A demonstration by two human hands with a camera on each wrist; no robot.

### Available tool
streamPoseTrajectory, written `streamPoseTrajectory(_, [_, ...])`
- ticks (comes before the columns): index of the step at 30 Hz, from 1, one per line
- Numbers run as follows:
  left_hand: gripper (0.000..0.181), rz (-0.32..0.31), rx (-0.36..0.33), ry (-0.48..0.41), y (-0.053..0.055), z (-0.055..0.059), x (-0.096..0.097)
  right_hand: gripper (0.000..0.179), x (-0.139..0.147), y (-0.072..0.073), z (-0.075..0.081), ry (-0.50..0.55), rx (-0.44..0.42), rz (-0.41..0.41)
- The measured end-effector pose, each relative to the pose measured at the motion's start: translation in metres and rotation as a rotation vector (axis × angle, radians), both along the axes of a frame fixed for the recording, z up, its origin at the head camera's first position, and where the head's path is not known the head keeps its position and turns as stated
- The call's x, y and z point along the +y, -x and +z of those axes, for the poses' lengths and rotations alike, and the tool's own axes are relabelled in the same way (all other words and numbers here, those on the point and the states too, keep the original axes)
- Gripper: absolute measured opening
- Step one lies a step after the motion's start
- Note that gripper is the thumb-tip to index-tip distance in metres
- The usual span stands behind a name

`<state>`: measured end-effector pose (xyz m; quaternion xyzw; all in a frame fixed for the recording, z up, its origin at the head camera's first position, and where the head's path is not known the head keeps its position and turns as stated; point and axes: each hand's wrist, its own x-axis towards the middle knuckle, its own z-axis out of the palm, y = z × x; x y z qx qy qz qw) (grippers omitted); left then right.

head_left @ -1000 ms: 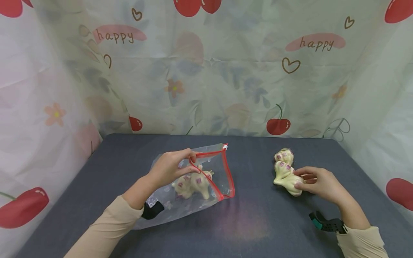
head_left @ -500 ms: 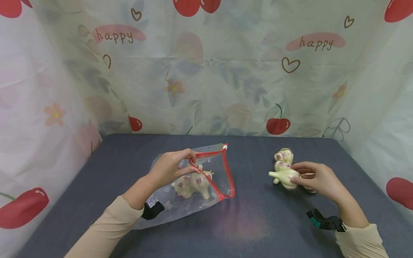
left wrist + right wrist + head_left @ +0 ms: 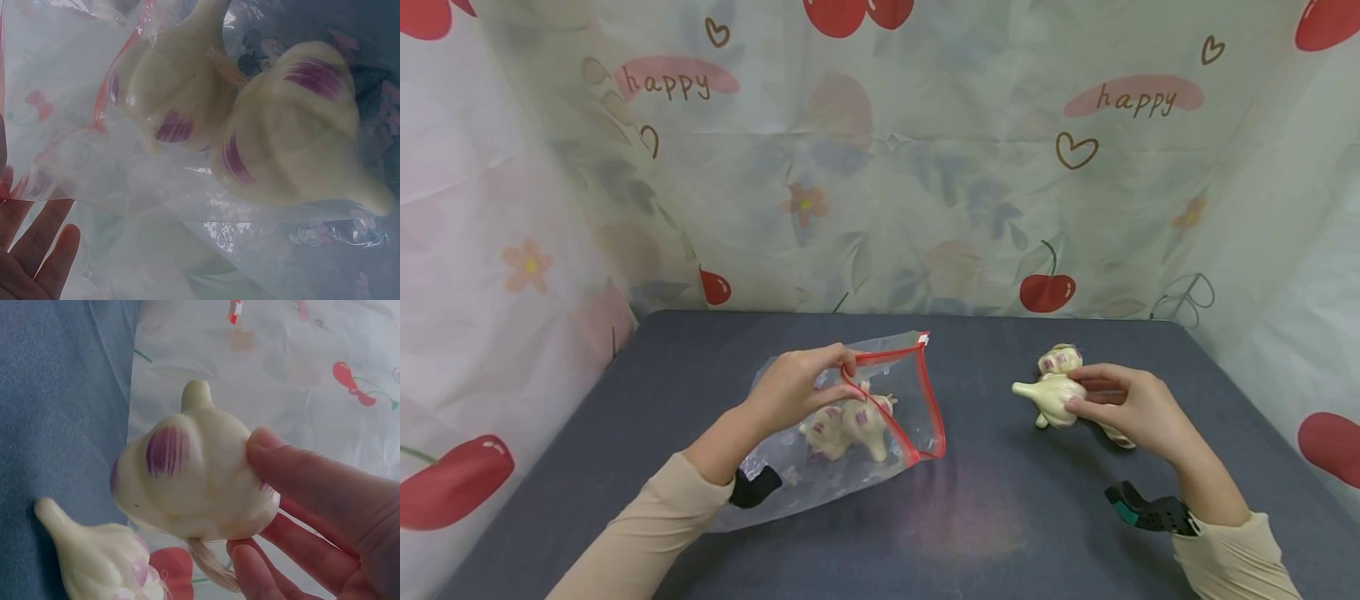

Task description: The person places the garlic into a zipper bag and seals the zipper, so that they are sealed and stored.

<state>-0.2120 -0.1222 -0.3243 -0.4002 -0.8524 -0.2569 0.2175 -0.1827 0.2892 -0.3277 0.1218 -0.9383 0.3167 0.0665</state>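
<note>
Between the thumb and fingers of my right hand [image 3: 1138,408] is a pale garlic bulb [image 3: 1051,398] with purple streaks, its stem pointing left in the head view. It appears held just above the table, over other bulbs. One garlic bulb [image 3: 1060,360] lies behind it; another bulb [image 3: 1117,435] shows partly beneath the hand. My left hand [image 3: 797,387] pinches the red-edged mouth of a clear zip bag [image 3: 797,504], which gapes toward the right. Two garlic bulbs [image 3: 287,125] rest inside the bag, seen through the plastic in the left wrist view.
The dark table [image 3: 977,517] carries the bag left of centre and the loose bulbs at the right. A printed curtain [image 3: 895,217] hangs behind and along both sides. A white slider [image 3: 923,340] sits at the bag mouth's far corner.
My right hand has picked up a garlic bulb and moved it slightly up and left in the head view, turning its stem leftward and uncovering another bulb. My left hand and the bag stay put.
</note>
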Motion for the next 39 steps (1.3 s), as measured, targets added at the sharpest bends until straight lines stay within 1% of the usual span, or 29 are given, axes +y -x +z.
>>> streamPoseTrajectory(6, [0.031, -0.003, -0.005, 0.000, 0.000, 0.002, 0.000, 0.040, -0.006, 0.001, 0.002, 0.040, 0.023, 0.005])
streamPoseTrajectory(13, [0.029, -0.015, 0.001, -0.015, 0.001, 0.003, -0.001, 0.040, -0.012, 0.001, 0.005, 0.037, 0.051, -0.001])
streamPoseTrajectory(18, [0.029, -0.022, -0.002, -0.019, 0.001, 0.003, -0.001, 0.039, -0.018, 0.001, 0.006, 0.053, 0.087, 0.016])
streamPoseTrajectory(23, [0.029, -0.022, -0.011, -0.031, 0.001, 0.005, -0.002, 0.039, -0.025, 0.001, 0.008, 0.064, 0.105, 0.029])
streamPoseTrajectory(30, [0.028, -0.014, -0.041, -0.049, 0.002, 0.007, -0.002, 0.038, -0.035, 0.003, 0.011, 0.125, 0.089, 0.067])
streamPoseTrajectory(35, [0.027, -0.007, -0.056, -0.056, 0.002, 0.008, -0.002, 0.037, -0.042, 0.004, 0.014, 0.131, 0.113, 0.103])
streamPoseTrajectory(39, [0.027, -0.008, -0.065, -0.069, 0.002, 0.010, -0.002, 0.037, -0.047, 0.004, 0.016, 0.157, 0.113, 0.121])
